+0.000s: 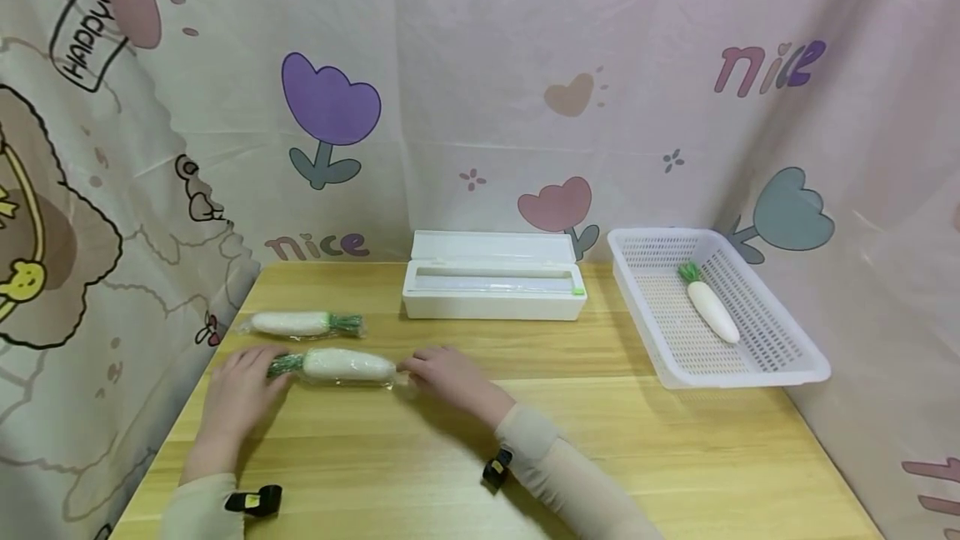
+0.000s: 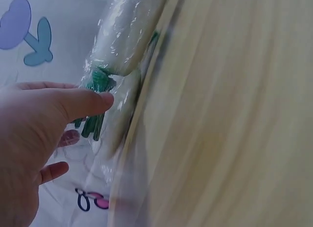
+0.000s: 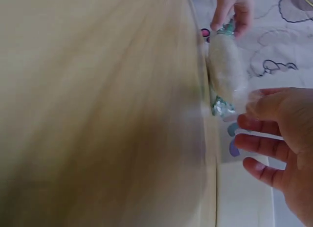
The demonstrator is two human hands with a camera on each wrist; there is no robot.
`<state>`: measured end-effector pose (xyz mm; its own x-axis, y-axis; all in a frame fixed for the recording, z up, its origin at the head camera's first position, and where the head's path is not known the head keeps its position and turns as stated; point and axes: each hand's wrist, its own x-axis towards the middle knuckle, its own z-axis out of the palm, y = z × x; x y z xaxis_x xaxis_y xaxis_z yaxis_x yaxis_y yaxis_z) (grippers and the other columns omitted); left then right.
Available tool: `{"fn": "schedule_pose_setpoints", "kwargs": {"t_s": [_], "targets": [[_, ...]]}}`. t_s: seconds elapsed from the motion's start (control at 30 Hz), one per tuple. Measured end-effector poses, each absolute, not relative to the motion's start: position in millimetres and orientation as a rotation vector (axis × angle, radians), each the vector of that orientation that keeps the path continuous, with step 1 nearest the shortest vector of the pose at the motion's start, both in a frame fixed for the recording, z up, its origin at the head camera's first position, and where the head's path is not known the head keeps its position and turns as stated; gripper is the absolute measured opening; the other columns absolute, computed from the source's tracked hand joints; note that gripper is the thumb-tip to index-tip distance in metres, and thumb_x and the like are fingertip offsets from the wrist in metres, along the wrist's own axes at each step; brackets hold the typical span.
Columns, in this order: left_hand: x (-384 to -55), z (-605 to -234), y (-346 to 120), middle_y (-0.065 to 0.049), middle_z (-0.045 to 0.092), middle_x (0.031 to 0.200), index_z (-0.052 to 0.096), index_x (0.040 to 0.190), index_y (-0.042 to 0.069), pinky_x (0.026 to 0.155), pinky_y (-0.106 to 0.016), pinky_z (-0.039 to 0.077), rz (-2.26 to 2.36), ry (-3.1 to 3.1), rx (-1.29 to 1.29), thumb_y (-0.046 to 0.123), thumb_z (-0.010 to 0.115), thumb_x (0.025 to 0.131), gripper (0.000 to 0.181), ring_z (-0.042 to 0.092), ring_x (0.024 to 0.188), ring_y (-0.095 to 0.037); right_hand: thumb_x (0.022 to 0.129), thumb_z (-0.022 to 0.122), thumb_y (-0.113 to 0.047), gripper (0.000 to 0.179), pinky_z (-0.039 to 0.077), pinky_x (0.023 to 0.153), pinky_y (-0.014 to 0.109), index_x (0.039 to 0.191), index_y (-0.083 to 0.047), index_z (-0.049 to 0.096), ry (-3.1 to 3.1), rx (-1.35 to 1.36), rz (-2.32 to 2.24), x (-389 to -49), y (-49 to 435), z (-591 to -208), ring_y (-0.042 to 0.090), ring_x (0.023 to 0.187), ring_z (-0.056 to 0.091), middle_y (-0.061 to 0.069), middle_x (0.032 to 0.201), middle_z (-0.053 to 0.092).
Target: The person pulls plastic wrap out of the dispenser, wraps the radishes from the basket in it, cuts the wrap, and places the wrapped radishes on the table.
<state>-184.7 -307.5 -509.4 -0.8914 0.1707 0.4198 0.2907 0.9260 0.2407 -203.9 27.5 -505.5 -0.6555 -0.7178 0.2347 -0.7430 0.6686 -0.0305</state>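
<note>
A white radish (image 1: pixel 348 365) wrapped in clear plastic film lies level between the two hands, its green stems to the left. My left hand (image 1: pixel 242 390) pinches the stem end, the thumb laid across the green stems (image 2: pixel 101 82) in the left wrist view. At the opposite end, my right hand (image 1: pixel 453 377) pinches the loose clear film (image 3: pixel 253 101) beyond the radish's tip between thumb and forefinger, the other fingers spread in the right wrist view. Just behind lies a second wrapped radish (image 1: pixel 288 323), its stems pointing right.
A white film dispenser box (image 1: pixel 495 307) with its lid raised stands at the back middle of the wooden table (image 1: pixel 375 473). To the right, a white perforated basket (image 1: pixel 660 357) holds one unwrapped radish (image 1: pixel 712 312). A printed curtain (image 1: pixel 480 90) hangs behind and along the sides.
</note>
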Motion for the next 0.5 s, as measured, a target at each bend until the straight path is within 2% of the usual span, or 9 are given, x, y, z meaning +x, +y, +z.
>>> {"fn": "schedule_pose_setpoints", "kwargs": {"t_s": [0.27,0.5], "targets": [[-196.8,-513.5,-338.1,-0.023,0.063,0.118,0.059,0.118,0.010,0.079,-0.066,0.036,-0.299,-2.741,-0.259,0.017,0.078,0.078,0.045,0.049,0.106,-0.047,0.099,0.056,-0.021,0.026,0.050,0.091,0.019,0.121,-0.029,0.067,-2.626,1.303,0.192,-224.6,-4.8,-501.9,0.006,0.100,0.063,-0.009,0.106,0.069],[-205.7,-513.6,-354.9,-0.027,0.061,0.119,0.055,0.122,0.008,0.089,-0.068,0.029,-0.235,-2.799,-0.203,0.015,0.076,0.081,0.047,0.042,0.114,-0.048,0.100,0.054,-0.021,0.028,0.050,0.088,0.016,0.123,-0.032,0.067,-2.631,1.315,0.087,-235.8,-26.1,-502.1,0.005,0.101,0.063,-0.010,0.108,0.069]]}}
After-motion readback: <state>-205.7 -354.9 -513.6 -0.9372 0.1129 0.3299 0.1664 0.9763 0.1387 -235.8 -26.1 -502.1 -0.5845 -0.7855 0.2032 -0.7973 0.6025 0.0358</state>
